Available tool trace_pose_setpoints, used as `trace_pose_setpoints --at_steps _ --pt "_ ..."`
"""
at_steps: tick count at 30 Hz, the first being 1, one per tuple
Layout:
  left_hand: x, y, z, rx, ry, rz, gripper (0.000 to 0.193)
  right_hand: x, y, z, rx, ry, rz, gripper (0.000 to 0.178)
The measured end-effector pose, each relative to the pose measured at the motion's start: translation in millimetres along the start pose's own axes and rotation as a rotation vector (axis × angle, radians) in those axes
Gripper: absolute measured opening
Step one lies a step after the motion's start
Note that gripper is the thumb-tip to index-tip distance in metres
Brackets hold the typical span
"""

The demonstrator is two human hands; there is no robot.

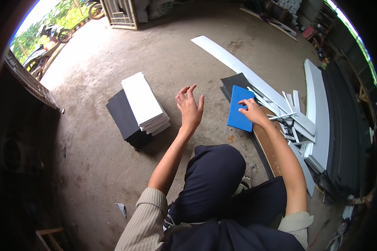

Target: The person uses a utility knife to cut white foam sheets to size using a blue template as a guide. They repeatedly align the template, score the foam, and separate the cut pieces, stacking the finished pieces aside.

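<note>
My left hand (190, 108) hangs above the concrete floor with its fingers spread and slightly bent, holding nothing. To its left are a stack of white rectangular panels (143, 97) and, partly beneath or beside it, a stack of black panels (121, 109). On the right, my right hand (254, 112) is over a blue rectangular panel (238, 119). Its thumb and index finger are bent and apart, with blue surface showing between them. Whether the fingertips touch the panel, I cannot tell. A black sheet (234, 81) shows behind the blue panel's far end.
Narrow white offcuts (293, 119) lie heaped right of my right hand. A long white strip (230, 60) runs from them toward the back. Long white boards (318, 113) and dark boards (341, 125) lie farther right. A brown board (267, 146) is beside my knee. An open gate (119, 12) stands far left.
</note>
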State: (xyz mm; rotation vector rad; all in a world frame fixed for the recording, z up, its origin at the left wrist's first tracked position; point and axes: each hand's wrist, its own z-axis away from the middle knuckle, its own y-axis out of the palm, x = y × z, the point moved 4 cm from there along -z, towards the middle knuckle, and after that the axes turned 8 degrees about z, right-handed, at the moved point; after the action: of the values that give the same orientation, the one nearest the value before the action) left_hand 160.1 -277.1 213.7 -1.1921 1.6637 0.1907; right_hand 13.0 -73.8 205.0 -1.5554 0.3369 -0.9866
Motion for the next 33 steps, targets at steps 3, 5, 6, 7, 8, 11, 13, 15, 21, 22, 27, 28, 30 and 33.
trace_pose_setpoints --at_steps 3,5,6,7,8,11,13,15,21,22,27,28,30,33 --pt "-45.4 70.5 13.3 0.257 0.209 0.043 0.041 -89.7 -59.3 61.3 -0.157 0.145 0.048 0.030" --pt "-63.6 113.8 28.2 0.454 0.299 0.003 0.041 -137.2 -86.8 113.9 -0.240 0.284 0.005 0.030" --pt "-66.0 131.3 34.5 0.547 0.344 -0.038 0.041 -156.1 -92.3 136.9 -0.261 0.365 -0.113 0.030" --pt "-71.1 148.6 41.0 0.607 0.341 -0.048 0.039 -183.3 -93.0 161.5 -0.337 0.444 -0.215 0.029" --pt "-73.7 164.8 47.7 0.661 0.333 -0.069 0.039 -209.6 -89.6 185.6 -0.347 0.529 -0.279 0.027" --pt "-75.9 210.3 70.1 0.781 0.321 -0.112 0.036 -279.8 -55.0 241.6 -0.403 0.715 -0.360 0.024" --pt "-70.1 240.5 87.8 0.848 0.262 -0.100 0.035 -315.2 -19.4 258.3 -0.376 0.769 -0.347 0.021" --pt "-57.1 267.9 100.2 0.915 0.220 -0.101 0.034 -331.9 19.9 253.3 -0.401 0.794 -0.264 0.020" --pt "-15.6 331.3 129.6 0.846 0.191 0.070 0.025 -325.2 89.4 202.7 -0.563 0.548 -0.052 0.015" --pt "-13.5 340.8 135.3 0.834 0.163 0.097 0.025 -328.6 94.0 198.0 -0.590 0.520 -0.026 0.017" --pt "5.2 359.2 143.8 0.760 0.033 0.160 0.021 -330.4 111.4 169.1 -0.544 0.574 0.041 0.028" --pt "3.7 360.4 141.9 0.744 0.000 0.179 0.021 -332.4 113.3 165.6 -0.524 0.603 0.038 0.030" --pt "-1.1 363.6 139.8 0.703 -0.024 0.227 0.019 -336.9 115.6 161.8 -0.512 0.641 0.067 0.034" --pt "-7.3 371.0 136.6 0.696 -0.056 0.244 0.019 -342.3 115.7 163.5 -0.567 0.649 0.118 0.033"
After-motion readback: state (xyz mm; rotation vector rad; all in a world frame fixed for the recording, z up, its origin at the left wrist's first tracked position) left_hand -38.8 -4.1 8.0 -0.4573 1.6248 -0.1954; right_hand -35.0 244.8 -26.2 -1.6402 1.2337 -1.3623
